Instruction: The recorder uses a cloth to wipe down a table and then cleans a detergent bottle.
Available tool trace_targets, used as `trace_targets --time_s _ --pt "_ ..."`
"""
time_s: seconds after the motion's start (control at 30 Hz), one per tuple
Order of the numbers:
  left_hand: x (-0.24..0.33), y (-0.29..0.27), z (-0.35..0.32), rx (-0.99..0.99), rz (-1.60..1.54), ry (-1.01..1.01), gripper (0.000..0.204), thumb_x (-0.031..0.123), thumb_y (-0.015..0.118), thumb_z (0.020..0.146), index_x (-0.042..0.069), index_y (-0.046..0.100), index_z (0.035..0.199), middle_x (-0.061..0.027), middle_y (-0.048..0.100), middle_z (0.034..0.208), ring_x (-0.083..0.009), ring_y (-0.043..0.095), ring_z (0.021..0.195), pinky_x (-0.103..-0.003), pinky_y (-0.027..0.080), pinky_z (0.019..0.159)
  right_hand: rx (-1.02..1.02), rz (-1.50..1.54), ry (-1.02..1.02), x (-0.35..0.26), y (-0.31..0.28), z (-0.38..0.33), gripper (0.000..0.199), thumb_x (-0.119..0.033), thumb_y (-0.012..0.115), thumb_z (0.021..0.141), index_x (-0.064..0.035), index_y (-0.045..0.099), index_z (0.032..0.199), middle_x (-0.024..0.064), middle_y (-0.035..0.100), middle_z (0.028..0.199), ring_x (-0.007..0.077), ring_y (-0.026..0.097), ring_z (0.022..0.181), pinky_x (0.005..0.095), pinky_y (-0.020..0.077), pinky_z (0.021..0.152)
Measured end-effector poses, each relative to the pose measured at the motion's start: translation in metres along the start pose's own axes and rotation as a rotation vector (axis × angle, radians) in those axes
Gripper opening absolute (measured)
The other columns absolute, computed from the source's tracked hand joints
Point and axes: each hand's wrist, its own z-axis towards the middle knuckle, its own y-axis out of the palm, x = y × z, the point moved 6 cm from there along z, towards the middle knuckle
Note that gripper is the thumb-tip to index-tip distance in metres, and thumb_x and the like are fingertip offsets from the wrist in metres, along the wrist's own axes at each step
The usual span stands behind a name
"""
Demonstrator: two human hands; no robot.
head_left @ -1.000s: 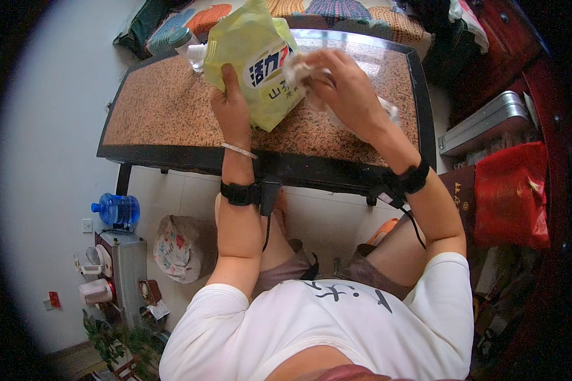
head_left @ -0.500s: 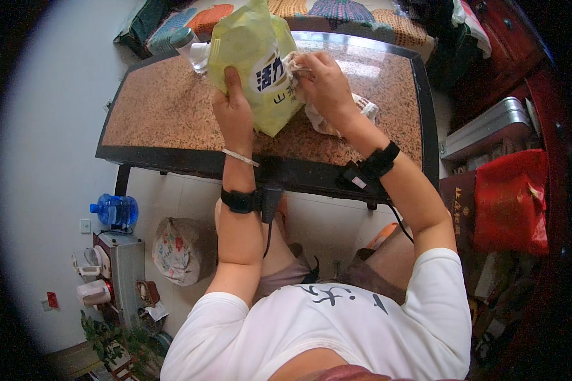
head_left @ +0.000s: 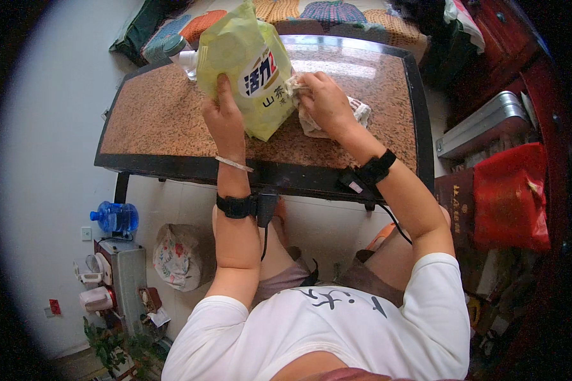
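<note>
My left hand (head_left: 225, 117) grips a yellow-green plastic pouch (head_left: 245, 70) by its left side, thumb across the front. The pouch is held tilted above the table. Against its right edge, my right hand (head_left: 324, 101) pinches a crumpled whitish cloth (head_left: 294, 87). Below the right wrist, a white folded bundle with dark markings (head_left: 359, 111) lies on the table; the hand covers part of it. Behind the pouch's left side stands a clear bottle with a grey-green lid (head_left: 179, 49), partly hidden.
The stone-patterned table (head_left: 152, 120) has a dark frame. A patterned woven cover (head_left: 286, 13) lies beyond it. To the right are a silver case (head_left: 483, 127) and a red bag (head_left: 511, 197). Down on the left are a blue water jug (head_left: 115, 217) and a floral fabric bag (head_left: 177, 257).
The pouch and both hands have shifted slightly left, and the pouch's front has turned more into view. The right hand still holds the cloth at the pouch's edge.
</note>
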Motion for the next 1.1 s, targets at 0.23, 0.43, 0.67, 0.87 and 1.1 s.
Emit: trace_targets --time_s 0.23,0.43,0.67,0.87,1.1 --pt "-0.004 0.001 0.0 0.017 -0.067 -0.028 0.035 0.025 0.05 0.092 -0.007 0.058 0.101 -0.0097 0.063 0.09 -0.0138 0.057 0.078 -0.027 0.045 0.068 -0.199 -0.165 -0.048 0.006 -0.005 -0.022 0.025 -0.015 0.062 0.072 -0.0109 0.059 0.097 0.0104 0.057 0.093 0.0307 0.053 0.094 0.0441 0.0411 0.079" --pt "0.0 -0.01 -0.002 -0.019 -0.043 0.032 0.03 0.02 0.052 0.09 -0.007 0.056 0.103 -0.0107 0.062 0.093 -0.0147 0.057 0.081 -0.028 0.045 0.07 -0.232 -0.311 -0.169 -0.013 -0.012 -0.055 0.022 -0.017 0.061 0.072 -0.0129 0.061 0.094 0.0069 0.057 0.091 0.0264 0.052 0.094 0.0434 0.0382 0.08" --pt "0.001 -0.009 -0.005 -0.04 0.046 -0.078 0.025 0.017 0.051 0.09 -0.004 0.054 0.104 -0.01 0.062 0.093 -0.0143 0.057 0.083 -0.027 0.045 0.071 -0.098 -0.452 -0.192 0.004 -0.002 -0.045 0.024 -0.011 0.056 0.075 -0.0148 0.06 0.098 0.006 0.057 0.094 0.0252 0.052 0.098 0.0428 0.0385 0.081" --pt "0.013 -0.015 -0.001 -0.069 -0.024 0.053 0.026 0.013 0.049 0.09 -0.004 0.049 0.109 -0.0115 0.059 0.102 -0.0148 0.056 0.091 -0.027 0.045 0.077 -0.217 -0.534 0.13 0.063 -0.046 -0.041 0.029 -0.016 0.057 0.079 -0.0222 0.059 0.108 0.0064 0.057 0.105 0.0274 0.053 0.101 0.047 0.0404 0.083" --pt "0.042 -0.031 -0.016 0.234 -0.335 0.272 0.02 0.009 0.045 0.088 -0.003 0.047 0.104 -0.0143 0.056 0.107 -0.0198 0.054 0.099 -0.032 0.045 0.085 -0.129 -0.605 0.594 0.179 -0.152 -0.083 0.025 -0.022 0.052 0.081 -0.017 0.063 0.103 0.0115 0.062 0.097 0.0311 0.059 0.09 0.0424 0.0469 0.078"
